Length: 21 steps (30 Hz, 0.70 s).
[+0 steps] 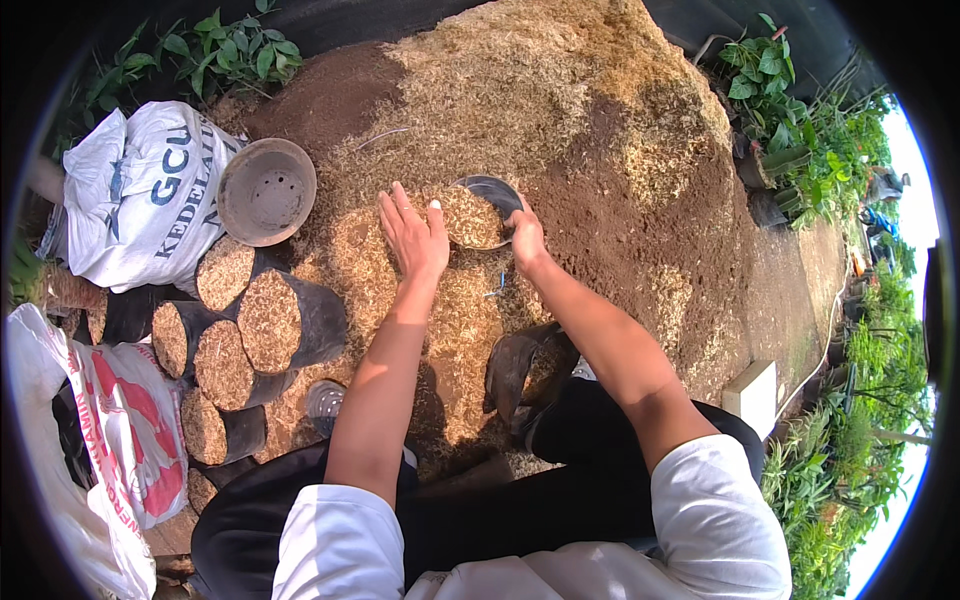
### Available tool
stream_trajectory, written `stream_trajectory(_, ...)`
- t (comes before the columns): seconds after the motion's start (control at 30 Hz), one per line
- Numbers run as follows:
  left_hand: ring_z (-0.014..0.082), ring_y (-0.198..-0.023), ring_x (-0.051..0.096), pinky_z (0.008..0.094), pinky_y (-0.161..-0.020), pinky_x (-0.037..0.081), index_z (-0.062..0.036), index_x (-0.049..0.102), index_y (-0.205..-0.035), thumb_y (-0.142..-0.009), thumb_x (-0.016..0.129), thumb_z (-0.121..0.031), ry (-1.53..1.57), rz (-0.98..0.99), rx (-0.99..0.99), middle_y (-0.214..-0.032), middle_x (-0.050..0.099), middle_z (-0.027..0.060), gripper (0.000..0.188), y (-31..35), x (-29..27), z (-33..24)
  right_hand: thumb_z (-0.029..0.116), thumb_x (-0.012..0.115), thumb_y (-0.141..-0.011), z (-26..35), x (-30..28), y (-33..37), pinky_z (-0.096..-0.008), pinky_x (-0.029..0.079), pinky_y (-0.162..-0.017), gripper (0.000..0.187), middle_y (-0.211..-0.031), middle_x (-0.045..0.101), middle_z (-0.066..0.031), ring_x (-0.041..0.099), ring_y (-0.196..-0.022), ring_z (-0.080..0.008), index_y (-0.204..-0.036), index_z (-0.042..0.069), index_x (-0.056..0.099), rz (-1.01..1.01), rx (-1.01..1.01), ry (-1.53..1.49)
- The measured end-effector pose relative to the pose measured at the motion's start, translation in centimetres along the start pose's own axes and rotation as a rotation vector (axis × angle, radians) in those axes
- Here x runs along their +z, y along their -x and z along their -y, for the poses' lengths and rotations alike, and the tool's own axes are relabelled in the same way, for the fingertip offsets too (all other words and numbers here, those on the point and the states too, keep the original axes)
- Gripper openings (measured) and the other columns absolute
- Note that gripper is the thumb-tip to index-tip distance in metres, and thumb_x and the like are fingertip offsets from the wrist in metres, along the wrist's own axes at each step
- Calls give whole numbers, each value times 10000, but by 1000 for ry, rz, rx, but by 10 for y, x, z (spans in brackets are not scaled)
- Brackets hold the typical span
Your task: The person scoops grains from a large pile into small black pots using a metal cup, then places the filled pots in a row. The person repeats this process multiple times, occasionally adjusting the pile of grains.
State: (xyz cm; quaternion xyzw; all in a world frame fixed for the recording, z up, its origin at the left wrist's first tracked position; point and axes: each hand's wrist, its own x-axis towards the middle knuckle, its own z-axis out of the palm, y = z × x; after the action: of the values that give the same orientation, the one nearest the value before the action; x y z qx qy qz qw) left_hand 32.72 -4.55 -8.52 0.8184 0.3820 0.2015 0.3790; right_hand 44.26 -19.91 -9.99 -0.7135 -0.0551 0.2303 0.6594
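Gripping the right rim of a dark round bowl (490,187) is my right hand (527,238), its thumb over the edge. The bowl is tilted and part-filled with tan chaff-like husks (470,218). At its left side my left hand (412,236) is stretched out flat over the loose husks, fingers extended and holding nothing. Whether its thumb touches the bowl's contents I cannot tell. Nearer to me, between my legs, stands a black plastic grow bag (515,370) with its mouth loose; how full it is stays partly hidden.
A large heap of husks (540,70) and dark brown soil (640,240) spreads ahead. At left are several filled black bags (320,315), an upturned-looking grey pot (235,195) with holes, a white sack (150,200) and a red-and-white sack (130,430). A pale block (750,398) lies right.
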Motion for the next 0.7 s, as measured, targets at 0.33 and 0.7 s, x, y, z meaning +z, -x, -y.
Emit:
stream_trajectory(0.33,332,-891,752,450,-827,609,-1,772,-936,-1002,626,-595,-154,1160,-145,-938,762,191,615,75,-66,-62,176,442,-890,93,-48,8,-600,571,-904,517,-1280,616,-174,648,-1120,-343,-1380,19,494,173,265,-109)
stream_trajectory(0.7,259,-847,729,393,-803,617,-11,792,-977,-969,647,-287,-626,1193,271,-904,736,160,312,136,-47,-75,161,466,-884,107,-115,73,-561,515,-997,555,-1250,580,-130,574,-1109,-271,-1425,47,514,155,322,-188)
